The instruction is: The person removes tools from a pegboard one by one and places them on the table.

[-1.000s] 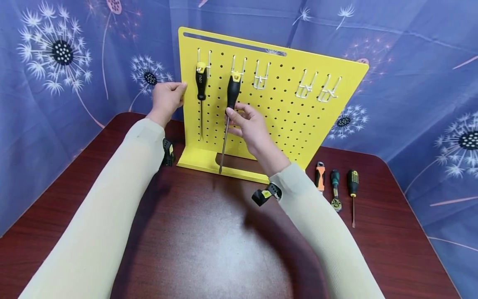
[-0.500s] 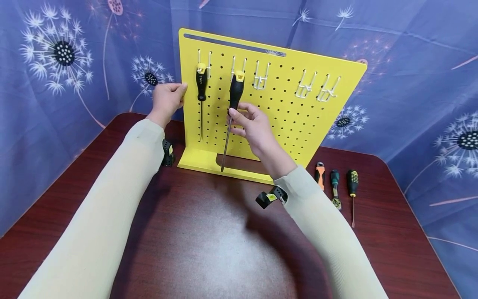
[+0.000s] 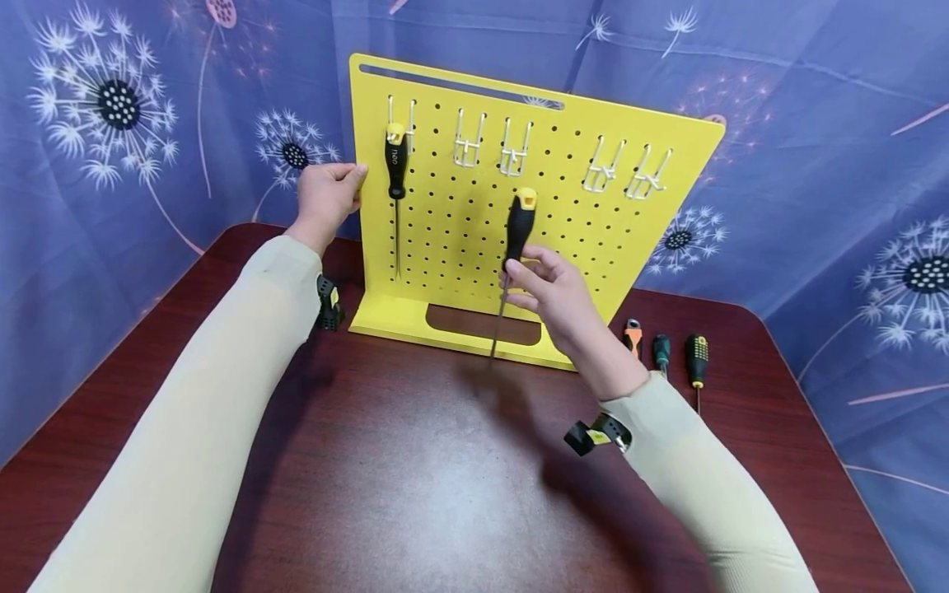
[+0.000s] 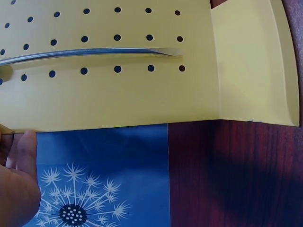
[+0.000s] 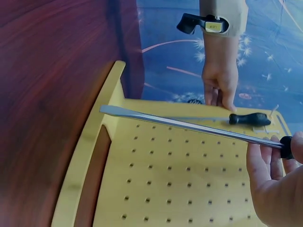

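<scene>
In the head view my right hand (image 3: pixel 556 288) pinches a flathead screwdriver (image 3: pixel 521 222) by the lower end of its black and yellow handle. Its blade points down, in front of the yellow pegboard (image 3: pixel 460 239). The right wrist view shows the flat tip and long shaft (image 5: pixel 189 124), with the right fingers at the handle's base. My left hand (image 3: pixel 328 202) grips the pegboard's left edge between thumb and fingers. Beside it a second screwdriver (image 3: pixel 396 165) hangs on the leftmost hook, and its blade also shows in the left wrist view.
Several white hooks (image 3: pixel 469 148) line the board's upper part. On the table's right lie an orange-handled tool (image 3: pixel 633 338), a green-handled tool (image 3: pixel 661 352), partly hidden by the right arm, and a screwdriver with a black and yellow handle (image 3: pixel 697 358). A dandelion-patterned blue curtain (image 3: pixel 222 49) hangs behind.
The right hand has drawn the screwdriver off the second hook and carried it right and down, away from the board. My left hand keeps its grip on the board's edge.
</scene>
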Available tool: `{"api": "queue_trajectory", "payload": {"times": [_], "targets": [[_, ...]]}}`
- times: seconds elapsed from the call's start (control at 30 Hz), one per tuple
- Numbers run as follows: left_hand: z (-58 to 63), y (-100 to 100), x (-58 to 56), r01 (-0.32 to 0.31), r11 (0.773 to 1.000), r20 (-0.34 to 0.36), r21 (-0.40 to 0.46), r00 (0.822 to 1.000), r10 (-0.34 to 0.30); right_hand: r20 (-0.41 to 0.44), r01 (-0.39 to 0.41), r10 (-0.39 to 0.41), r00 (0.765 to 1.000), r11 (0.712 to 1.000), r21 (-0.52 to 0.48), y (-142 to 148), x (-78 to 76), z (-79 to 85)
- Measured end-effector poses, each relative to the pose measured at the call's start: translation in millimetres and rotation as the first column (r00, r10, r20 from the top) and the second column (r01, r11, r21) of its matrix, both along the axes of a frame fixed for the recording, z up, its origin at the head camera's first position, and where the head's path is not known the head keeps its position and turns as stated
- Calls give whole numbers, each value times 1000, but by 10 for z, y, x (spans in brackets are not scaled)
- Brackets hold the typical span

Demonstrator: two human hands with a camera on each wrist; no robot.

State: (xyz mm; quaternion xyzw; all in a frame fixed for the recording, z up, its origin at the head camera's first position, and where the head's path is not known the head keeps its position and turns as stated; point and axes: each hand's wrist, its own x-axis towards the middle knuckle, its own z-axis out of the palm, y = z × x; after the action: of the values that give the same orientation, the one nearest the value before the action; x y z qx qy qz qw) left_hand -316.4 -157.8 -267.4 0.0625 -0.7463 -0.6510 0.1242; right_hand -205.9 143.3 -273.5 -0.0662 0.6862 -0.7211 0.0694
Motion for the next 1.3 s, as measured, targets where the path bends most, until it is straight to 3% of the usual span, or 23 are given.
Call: {"api": "queue_trajectory", "payload": {"times": [0.3, 0.77, 1.3], "targets": [[-5, 2, 4, 2, 1000, 16, -3, 1000, -2, 29, 26, -26, 999, 1000, -7, 394, 132, -73], [3, 4, 19, 23, 1000, 27, -2, 999, -23, 51, 55, -52, 997, 997, -60, 724, 285, -112], [24, 5, 39, 28, 1000, 32, 12, 999, -28, 60, 101, -98, 993, 993, -56, 1232, 340, -183]]}}
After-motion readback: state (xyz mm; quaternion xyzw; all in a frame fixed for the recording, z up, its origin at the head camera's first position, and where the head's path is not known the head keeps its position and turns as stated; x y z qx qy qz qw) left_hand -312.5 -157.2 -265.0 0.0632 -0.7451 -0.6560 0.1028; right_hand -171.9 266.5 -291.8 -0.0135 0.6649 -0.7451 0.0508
